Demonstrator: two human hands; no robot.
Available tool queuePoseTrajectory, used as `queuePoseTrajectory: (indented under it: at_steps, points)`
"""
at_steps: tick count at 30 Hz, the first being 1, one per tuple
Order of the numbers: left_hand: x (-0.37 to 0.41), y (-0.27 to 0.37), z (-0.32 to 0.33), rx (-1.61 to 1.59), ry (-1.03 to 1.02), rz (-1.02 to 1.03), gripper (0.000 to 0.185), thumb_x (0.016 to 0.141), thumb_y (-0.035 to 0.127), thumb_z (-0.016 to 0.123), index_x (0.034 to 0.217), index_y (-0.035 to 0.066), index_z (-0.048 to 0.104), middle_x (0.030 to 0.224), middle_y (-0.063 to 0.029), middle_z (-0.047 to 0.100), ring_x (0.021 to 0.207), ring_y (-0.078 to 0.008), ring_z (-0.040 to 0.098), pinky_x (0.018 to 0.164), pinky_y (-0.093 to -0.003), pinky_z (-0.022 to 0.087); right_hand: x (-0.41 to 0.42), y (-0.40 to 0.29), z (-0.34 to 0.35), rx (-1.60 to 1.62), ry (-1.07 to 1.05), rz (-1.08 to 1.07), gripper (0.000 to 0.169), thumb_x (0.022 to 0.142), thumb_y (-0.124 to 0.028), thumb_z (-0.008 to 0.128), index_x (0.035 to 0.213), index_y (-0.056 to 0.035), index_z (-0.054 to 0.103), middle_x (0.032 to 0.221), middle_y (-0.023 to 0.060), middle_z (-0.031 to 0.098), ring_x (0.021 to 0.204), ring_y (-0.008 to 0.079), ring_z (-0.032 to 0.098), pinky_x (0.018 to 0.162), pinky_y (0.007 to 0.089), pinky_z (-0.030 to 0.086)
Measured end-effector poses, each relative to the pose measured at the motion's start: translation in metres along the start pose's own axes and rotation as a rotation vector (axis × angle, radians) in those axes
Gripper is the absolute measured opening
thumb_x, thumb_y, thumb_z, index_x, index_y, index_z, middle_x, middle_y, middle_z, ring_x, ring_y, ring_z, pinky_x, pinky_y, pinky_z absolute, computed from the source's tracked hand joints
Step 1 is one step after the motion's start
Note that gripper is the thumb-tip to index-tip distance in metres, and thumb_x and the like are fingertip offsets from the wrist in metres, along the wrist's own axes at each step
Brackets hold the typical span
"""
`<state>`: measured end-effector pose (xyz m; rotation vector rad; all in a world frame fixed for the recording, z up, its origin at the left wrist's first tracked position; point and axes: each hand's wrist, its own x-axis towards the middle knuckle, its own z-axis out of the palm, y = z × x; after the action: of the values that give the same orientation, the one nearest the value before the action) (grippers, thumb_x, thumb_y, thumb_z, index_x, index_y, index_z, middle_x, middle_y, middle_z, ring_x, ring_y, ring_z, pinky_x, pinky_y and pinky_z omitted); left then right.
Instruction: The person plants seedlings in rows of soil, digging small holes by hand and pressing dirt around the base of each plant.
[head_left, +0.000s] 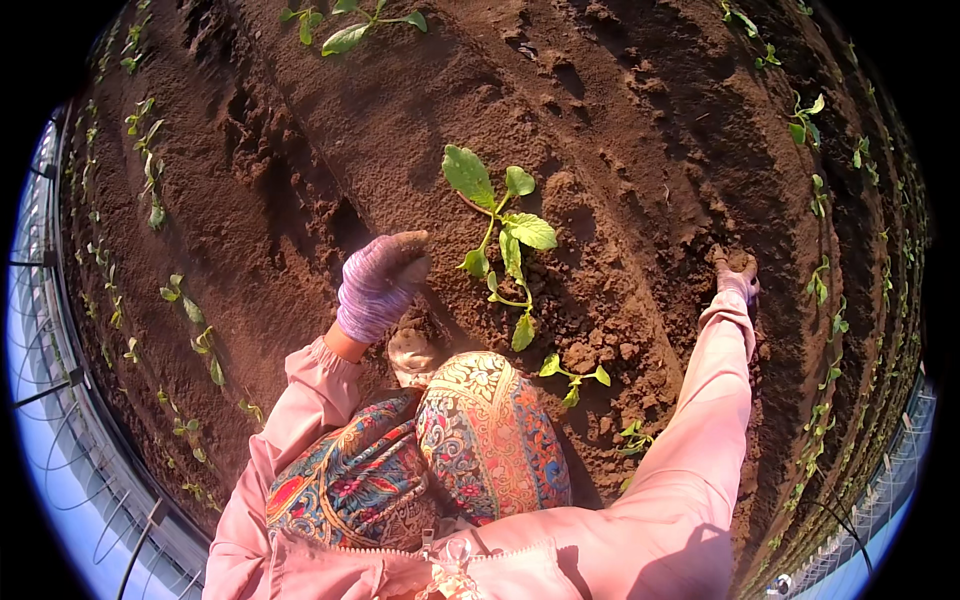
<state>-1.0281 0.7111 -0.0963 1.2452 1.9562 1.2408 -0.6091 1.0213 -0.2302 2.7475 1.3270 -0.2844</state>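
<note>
My left hand (381, 283), in a purple knit glove soiled at the fingertips, is held above the soil with its fingers curled together. Nothing shows in it, though its palm side is hidden. Just right of it, a leafy green seedling (498, 216) stands in the bed, with another small plant (517, 301) close below. Far out to the right, my right hand (735, 279), gloved too, is down at the furrow with its fingers around loose brown soil (737, 260). Its fingertips are partly hidden by soil.
My knees in patterned cloth (491, 442) are at the bottom centre. Small seedlings (576, 379) grow between them and my right arm. More seedling rows run along the left (191, 307) and right (819, 281). A greenhouse frame (56, 300) curves along the left rim.
</note>
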Motion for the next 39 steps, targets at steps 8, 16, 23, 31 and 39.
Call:
queuePoseTrajectory:
  at_steps: [8,16,23,31,39]
  points:
    - [0.005,-0.014,-0.021,-0.342,0.08,-0.267,0.023,0.079,-0.002,0.052,0.102,0.001,0.055,0.073,0.0004,0.055,0.062,-0.0048,0.049,0.054,-0.0184,0.041,-0.096,-0.035,-0.018,-0.378,-0.355,-0.373,0.074,0.063,-0.041,0.07,0.125,-0.0186,0.037,0.135,0.0116,0.022,0.124,0.0292,0.024,0.101,0.0354,0.026]
    - [0.024,-0.016,-0.025,-0.048,0.12,-0.135,0.03,0.073,0.003,0.062,0.103,0.003,0.057,0.111,-0.0059,0.045,0.082,-0.0076,0.05,0.07,-0.0207,0.044,0.007,0.064,0.068,0.05,-0.813,-0.328,0.049,0.069,-0.007,0.066,0.114,-0.0074,0.046,0.104,0.0042,0.054,0.09,0.0136,0.051,0.08,0.0241,0.041]
    - [0.055,0.006,-0.011,0.388,-0.032,-0.163,0.049,0.064,0.04,0.07,0.094,0.002,0.06,0.099,-0.0152,0.054,0.088,-0.025,0.056,0.076,-0.0319,0.046,-0.097,-0.009,-0.01,1.227,-1.167,-0.209,0.032,0.067,0.007,0.061,0.096,-0.0056,0.056,0.085,0.0067,0.06,0.073,0.0187,0.059,0.06,0.0321,0.054]
    - [0.103,0.002,0.007,-0.425,-0.086,-0.515,0.024,0.07,0.017,0.069,0.088,0.002,0.061,0.077,-0.0026,0.061,0.067,-0.0063,0.055,0.061,-0.0213,0.046,-0.177,-0.1,-0.074,1.418,-1.514,-0.251,0.031,0.068,0.006,0.062,0.096,-0.0052,0.055,0.086,0.0061,0.06,0.072,0.0185,0.059,0.061,0.0323,0.054]
    - [0.095,-0.028,-0.016,-1.004,0.02,-0.553,0.02,0.072,0.009,0.065,0.089,0.001,0.057,0.076,-0.0081,0.059,0.063,-0.0144,0.056,0.053,-0.0276,0.048,-0.246,-0.171,-0.08,1.102,-1.359,-0.486,0.032,0.07,0.001,0.063,0.1,-0.005,0.052,0.087,0.0058,0.059,0.072,0.0186,0.059,0.061,0.0329,0.053]
